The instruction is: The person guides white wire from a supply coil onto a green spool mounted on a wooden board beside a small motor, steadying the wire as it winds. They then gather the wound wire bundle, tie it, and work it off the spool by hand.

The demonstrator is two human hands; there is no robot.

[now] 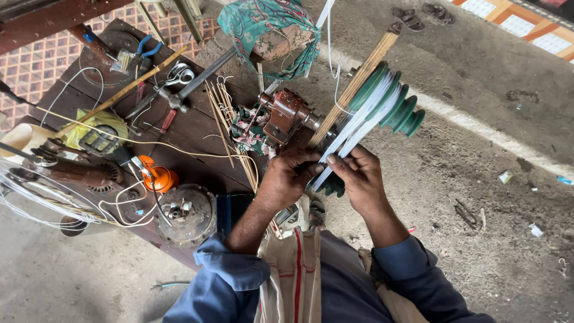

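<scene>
a dark brown wooden tabletop (191, 128) fills the left of the frame, strewn with tools. at centre right sits a green stepped plastic winding former (399, 107) wrapped in a band of white wire (359, 122). both hands, left (287, 176) and right (357, 176), pinch that wire just below the former.

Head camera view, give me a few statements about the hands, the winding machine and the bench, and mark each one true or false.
1. Both hands pinch the white wire bundle. True.
2. The stepped former is red. False: it is green.
3. The left hand holds pliers. False: the blue-handled pliers lie on the bench.
4. The right hand is below the former. True.
5. An orange tool lies on the bench. True.
</scene>
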